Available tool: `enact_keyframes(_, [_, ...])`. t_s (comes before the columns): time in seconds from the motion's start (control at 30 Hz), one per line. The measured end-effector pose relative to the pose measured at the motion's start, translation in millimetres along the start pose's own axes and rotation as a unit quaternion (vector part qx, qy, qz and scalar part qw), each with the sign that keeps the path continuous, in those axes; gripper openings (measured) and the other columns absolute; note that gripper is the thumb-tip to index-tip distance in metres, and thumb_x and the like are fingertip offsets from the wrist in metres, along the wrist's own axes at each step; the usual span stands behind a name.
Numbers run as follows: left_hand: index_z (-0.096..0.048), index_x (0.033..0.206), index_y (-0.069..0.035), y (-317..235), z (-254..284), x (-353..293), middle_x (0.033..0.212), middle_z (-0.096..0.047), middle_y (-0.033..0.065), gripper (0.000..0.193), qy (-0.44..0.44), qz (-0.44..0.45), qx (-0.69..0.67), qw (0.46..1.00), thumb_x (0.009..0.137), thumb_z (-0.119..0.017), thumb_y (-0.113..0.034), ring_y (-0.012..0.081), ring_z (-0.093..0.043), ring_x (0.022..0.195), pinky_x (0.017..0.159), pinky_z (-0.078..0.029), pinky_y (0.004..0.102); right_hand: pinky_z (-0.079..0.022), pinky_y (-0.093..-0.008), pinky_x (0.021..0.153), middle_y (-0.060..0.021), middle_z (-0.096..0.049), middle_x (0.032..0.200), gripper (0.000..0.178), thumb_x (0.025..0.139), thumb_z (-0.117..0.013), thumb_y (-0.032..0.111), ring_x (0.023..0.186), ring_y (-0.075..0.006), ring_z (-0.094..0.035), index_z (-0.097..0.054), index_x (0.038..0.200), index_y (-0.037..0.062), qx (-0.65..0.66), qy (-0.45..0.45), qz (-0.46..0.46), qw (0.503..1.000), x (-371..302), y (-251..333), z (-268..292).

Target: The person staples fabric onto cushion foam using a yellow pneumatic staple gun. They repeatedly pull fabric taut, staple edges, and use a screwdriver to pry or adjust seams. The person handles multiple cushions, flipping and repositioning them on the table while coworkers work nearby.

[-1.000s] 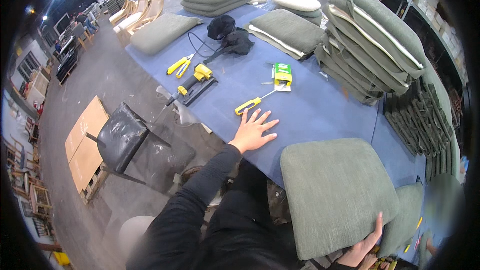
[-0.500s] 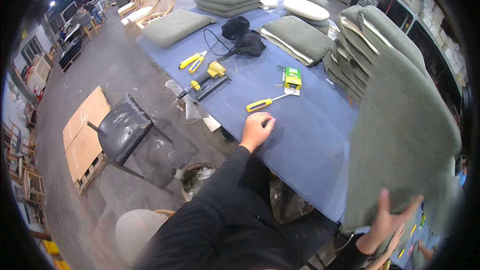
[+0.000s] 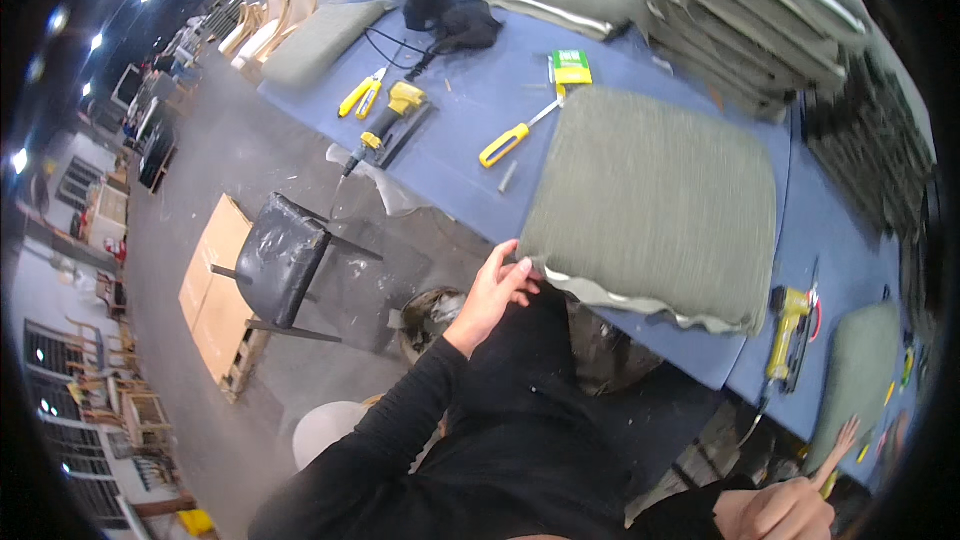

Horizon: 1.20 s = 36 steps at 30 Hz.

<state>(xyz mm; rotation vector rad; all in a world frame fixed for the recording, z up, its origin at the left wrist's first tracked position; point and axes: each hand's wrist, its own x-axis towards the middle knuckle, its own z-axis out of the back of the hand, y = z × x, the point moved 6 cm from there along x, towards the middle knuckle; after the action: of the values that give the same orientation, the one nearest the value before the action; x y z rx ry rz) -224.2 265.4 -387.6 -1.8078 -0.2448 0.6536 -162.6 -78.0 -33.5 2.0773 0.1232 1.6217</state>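
A grey-green seat cushion point(image 3: 655, 205) lies flat on the blue tabletop in front of me, its near edge showing a wavy white underside. At its near left corner is my left hand point(image 3: 492, 298), thumb and fingers closed on the edge. My right hand point(image 3: 788, 512) is low at the right, away from the cushion, with curled fingers; whatever they may hold is hidden. Beyond the cushion's left side lie a yellow-handled screwdriver point(image 3: 508, 143), a small grey strip point(image 3: 508, 177) and a green box point(image 3: 572, 67), partly covered by the cushion.
A yellow-black nail gun point(image 3: 390, 125), pliers point(image 3: 362, 95) and black cloth point(image 3: 455, 20) lie at the far left. Cushion stacks point(image 3: 745, 15) line the back. Another nail gun point(image 3: 790, 335) lies right; beyond it another person's hand point(image 3: 842, 443) touches a cushion. A black chair point(image 3: 285, 250) stands left.
The cushion, held upright at the right by my right hand, now lies flat before me. My left hand has gone from a fist to its corner. The right hand has dropped away and curled. The view has shifted.
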Motion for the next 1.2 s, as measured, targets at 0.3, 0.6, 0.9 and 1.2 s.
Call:
enact_keyframes(0.3, [-0.070, 0.123, -0.006, -1.0, -20.8, 49.9, 0.106, -0.076, 0.0075, 0.051, -0.017, 0.058, -0.075, 0.995, 0.108, -0.069, -0.054, 0.0149, -0.070, 0.092, 0.074, -0.053, 0.0265, -0.036, -0.0321, 0.040, -0.0008, -0.059, 0.063, 0.026, 0.100, -0.061, 0.033, 0.042, -0.0153, -0.045, -0.068, 0.091, 0.0098, -0.183, -0.414, 0.221, 0.864, -76.4, 36.6, 6.5])
enact_keyframes(0.6, [-0.072, 0.111, -0.005, -4.6, -40.4, -5.1, 0.091, -0.072, -0.0009, 0.047, 0.021, 0.130, 0.017, 0.991, 0.108, -0.069, -0.053, 0.0062, -0.057, 0.062, 0.054, -0.042, 0.0220, -0.035, -0.0310, 0.041, -0.0031, -0.059, 0.064, 0.031, 0.096, -0.065, 0.035, 0.044, -0.0154, -0.048, -0.063, 0.077, 0.0107, -0.073, -0.011, -0.041, 0.996, -42.1, 55.5, 43.6])
enact_keyframes(0.9, [-0.071, 0.107, -0.002, -11.1, 0.7, -22.2, 0.092, -0.070, -0.0006, 0.047, 0.022, 0.165, 0.098, 0.981, 0.111, -0.066, -0.048, 0.0064, -0.060, 0.069, 0.059, -0.048, 0.0251, -0.041, -0.0243, 0.056, -0.0007, -0.068, 0.082, 0.026, 0.111, -0.060, 0.039, 0.055, -0.0155, -0.057, -0.078, 0.105, 0.0207, 0.248, 0.003, -0.068, 0.966, -43.7, 40.1, 54.2])
enact_keyframes(1.2, [-0.075, 0.108, 0.001, -98.4, -117.6, -2.1, 0.103, -0.076, 0.0104, 0.019, -0.057, -0.263, 0.362, 0.892, 0.094, -0.081, -0.010, 0.0195, -0.069, 0.103, 0.094, -0.053, 0.0339, -0.038, -0.0218, 0.055, 0.0004, -0.066, 0.092, 0.037, 0.112, -0.059, 0.031, 0.067, -0.0075, -0.059, -0.069, 0.148, 0.0288, 0.049, 0.116, -0.093, 0.988, -31.6, 87.8, 48.8])
